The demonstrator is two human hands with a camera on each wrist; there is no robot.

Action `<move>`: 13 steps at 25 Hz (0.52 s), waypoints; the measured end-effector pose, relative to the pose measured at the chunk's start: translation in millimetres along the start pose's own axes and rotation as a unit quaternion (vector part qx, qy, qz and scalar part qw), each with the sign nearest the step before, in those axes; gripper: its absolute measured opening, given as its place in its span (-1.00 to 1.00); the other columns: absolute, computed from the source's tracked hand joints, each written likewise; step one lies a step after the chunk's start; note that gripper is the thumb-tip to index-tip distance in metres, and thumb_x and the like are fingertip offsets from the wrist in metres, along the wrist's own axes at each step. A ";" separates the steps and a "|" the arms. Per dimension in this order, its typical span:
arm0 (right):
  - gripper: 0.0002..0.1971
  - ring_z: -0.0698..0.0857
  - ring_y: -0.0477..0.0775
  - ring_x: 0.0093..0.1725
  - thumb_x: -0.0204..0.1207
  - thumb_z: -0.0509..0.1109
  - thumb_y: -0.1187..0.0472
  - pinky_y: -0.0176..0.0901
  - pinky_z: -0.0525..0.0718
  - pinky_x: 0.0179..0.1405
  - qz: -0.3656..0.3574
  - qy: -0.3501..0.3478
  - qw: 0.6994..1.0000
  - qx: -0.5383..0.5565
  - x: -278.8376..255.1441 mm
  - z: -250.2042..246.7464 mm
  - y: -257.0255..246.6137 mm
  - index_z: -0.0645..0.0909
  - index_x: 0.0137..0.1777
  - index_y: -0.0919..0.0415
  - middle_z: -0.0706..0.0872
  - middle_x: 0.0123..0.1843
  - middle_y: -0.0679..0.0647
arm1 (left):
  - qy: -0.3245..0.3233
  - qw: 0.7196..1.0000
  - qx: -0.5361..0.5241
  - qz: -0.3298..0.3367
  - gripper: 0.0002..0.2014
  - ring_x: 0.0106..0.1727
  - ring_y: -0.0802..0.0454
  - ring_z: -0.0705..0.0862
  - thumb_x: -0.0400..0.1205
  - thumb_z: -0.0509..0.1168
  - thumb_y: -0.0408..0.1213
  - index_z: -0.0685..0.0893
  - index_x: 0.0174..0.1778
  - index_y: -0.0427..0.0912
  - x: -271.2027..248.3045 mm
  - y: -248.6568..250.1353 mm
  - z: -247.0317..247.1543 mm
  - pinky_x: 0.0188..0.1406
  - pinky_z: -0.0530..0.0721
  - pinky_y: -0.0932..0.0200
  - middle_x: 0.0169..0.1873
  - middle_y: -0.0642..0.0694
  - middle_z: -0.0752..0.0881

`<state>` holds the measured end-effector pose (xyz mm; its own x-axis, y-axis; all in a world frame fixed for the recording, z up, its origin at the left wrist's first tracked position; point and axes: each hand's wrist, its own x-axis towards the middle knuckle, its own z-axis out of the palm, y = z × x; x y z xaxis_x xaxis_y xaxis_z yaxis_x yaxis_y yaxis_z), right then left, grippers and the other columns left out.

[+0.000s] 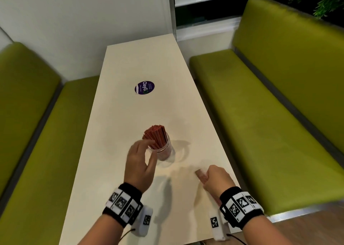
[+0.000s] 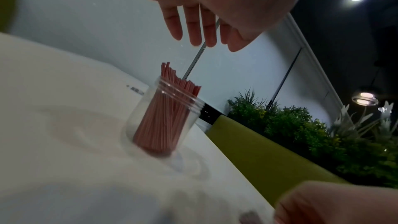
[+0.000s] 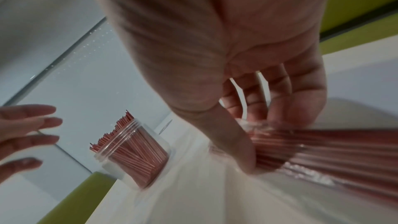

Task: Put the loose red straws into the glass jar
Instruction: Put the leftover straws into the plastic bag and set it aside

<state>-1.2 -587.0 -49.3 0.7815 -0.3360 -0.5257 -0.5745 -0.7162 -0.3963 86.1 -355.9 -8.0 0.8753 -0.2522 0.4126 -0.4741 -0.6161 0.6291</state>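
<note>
A clear glass jar [image 1: 163, 150] [image 2: 165, 117] [image 3: 133, 156] packed with upright red straws [image 1: 155, 136] stands mid-table. My left hand [image 1: 141, 163] [image 2: 200, 28] hovers just left of and above it, fingers straight and spread, holding nothing. Near the table's right front edge, my right hand [image 1: 216, 177] [image 3: 258, 117] curls its fingers and thumb round a bundle of loose red straws [image 1: 202, 176] [image 3: 323, 146] lying on the table; the bundle looks wrapped in clear film.
The long cream table [image 1: 141, 68] carries a round purple sticker [image 1: 144, 87] farther back. Green padded benches [image 1: 260, 105] flank both sides. A white wall and a window close the far end, with plants [image 2: 301, 129] behind the right bench.
</note>
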 end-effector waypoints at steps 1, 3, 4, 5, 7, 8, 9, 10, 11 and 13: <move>-0.91 0.67 0.14 -0.08 0.50 0.35 0.24 -0.11 0.55 -0.20 0.000 0.003 1.000 0.008 -1.3 -2.0 0.0 0.46 -0.12 0.13 0.67 -0.04 0.07 | -0.023 0.999 -0.034 -0.034 -0.79 0.04 0.16 0.63 0.66 0.29 -0.25 0.64 0.20 -0.02 -13.4 4.0 2.0 0.01 0.57 0.22 0.03 0.12 0.69; -0.83 0.69 0.11 -0.08 0.45 0.40 0.26 -0.09 0.61 -0.19 0.001 -0.001 0.999 0.039 -2.5 -1.5 1.3 0.46 -0.04 0.12 0.67 -0.05 0.03 | -0.072 0.989 -0.080 -0.101 -0.82 -0.08 0.18 0.66 0.67 0.33 -0.31 0.66 0.10 0.07 -37.3 5.4 8.7 -0.15 0.55 0.31 -0.11 0.18 0.71; -0.77 0.70 0.09 -0.07 0.42 0.45 0.27 -0.08 0.65 -0.16 0.001 -0.012 0.998 0.058 -2.3 0.4 2.0 0.47 -0.01 0.09 0.67 -0.06 0.01 | -0.104 0.982 -0.089 -0.129 -0.82 -0.14 0.19 0.66 0.66 0.35 -0.31 0.68 0.04 0.10 -48.0 2.8 13.1 -0.19 0.55 0.32 -0.18 0.19 0.72; -0.71 0.71 0.07 -0.04 0.39 0.51 0.28 -0.08 0.69 -0.10 -0.001 -0.031 0.997 0.075 -0.8 3.0 2.8 0.49 0.02 0.08 0.67 -0.04 -0.01 | -0.143 0.972 -0.100 -0.158 -0.84 -0.20 0.19 0.66 0.65 0.36 -0.29 0.69 -0.02 0.12 -57.3 0.4 17.6 -0.22 0.58 0.29 -0.24 0.16 0.73; -0.61 0.74 0.07 0.01 0.33 0.63 0.32 -0.05 0.75 0.04 -0.012 -0.075 0.987 0.144 3.4 7.4 1.2 0.59 0.10 0.10 0.70 0.01 0.02 | -0.218 0.939 -0.133 -0.229 -0.92 -0.25 0.15 0.69 0.63 0.38 -0.23 0.74 -0.09 0.07 -70.2 -3.1 26.2 -0.21 0.66 0.20 -0.26 0.10 0.78; -0.62 0.76 0.07 -0.04 0.33 0.66 0.34 -0.04 0.77 0.02 -0.024 -0.098 0.974 0.205 3.8 9.5 -1.7 0.64 0.10 0.14 0.73 -0.01 0.06 | -0.246 0.915 -0.162 -0.275 -0.95 -0.24 0.11 0.71 0.61 0.39 -0.17 0.76 -0.10 0.04 -73.0 -2.0 28.6 -0.19 0.69 0.14 -0.23 0.05 0.81; -0.66 0.76 0.04 -0.13 0.35 0.67 0.37 -0.08 0.77 -0.09 -0.043 -0.121 0.953 0.274 2.3 12.3 -7.5 0.68 0.08 0.20 0.77 -0.06 0.10 | -0.262 0.888 -0.204 -0.318 -0.89 -0.23 0.07 0.73 0.58 0.40 -0.09 0.77 -0.07 0.00 -74.0 0.7 29.0 -0.18 0.70 0.10 -0.19 -0.01 0.83; -0.70 0.75 0.02 -0.21 0.37 0.65 0.39 -0.14 0.72 -0.22 -0.065 -0.145 0.928 0.337 -1.4 13.9 -14.7 0.70 0.06 0.26 0.79 -0.12 0.13 | -0.275 0.857 -0.255 -0.354 -0.79 -0.19 0.03 0.74 0.57 0.41 -0.02 0.78 -0.01 -0.05 -74.7 3.1 29.3 -0.17 0.70 0.08 -0.15 -0.06 0.85; -0.72 0.74 0.02 -0.25 0.38 0.64 0.41 -0.17 0.67 -0.27 -0.084 -0.167 0.901 0.391 -6.0 14.9 -22.4 0.70 0.07 0.32 0.80 -0.15 0.15 | -0.284 0.825 -0.307 -0.379 -0.72 -0.14 0.00 0.76 0.59 0.40 0.00 0.77 0.08 -0.10 -74.6 6.6 28.7 -0.13 0.70 0.08 -0.10 -0.10 0.85; -0.70 0.76 0.07 -0.24 0.38 0.62 0.44 -0.11 0.67 -0.22 -0.117 -0.193 0.854 0.469 -14.5 15.7 -37.0 0.69 0.09 0.35 0.82 -0.19 0.16 | -0.287 0.769 -0.402 -0.405 -0.71 -0.01 -0.11 0.79 0.70 0.33 -0.08 0.74 0.22 -0.17 -71.8 14.8 23.9 -0.01 0.74 0.01 0.01 -0.19 0.84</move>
<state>4.9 -546.0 -38.8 0.8666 0.1061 -0.4877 -0.4983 0.1292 -0.8573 18.6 -364.7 -44.1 0.7036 -0.4591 -0.5423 0.5450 -0.1410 0.8265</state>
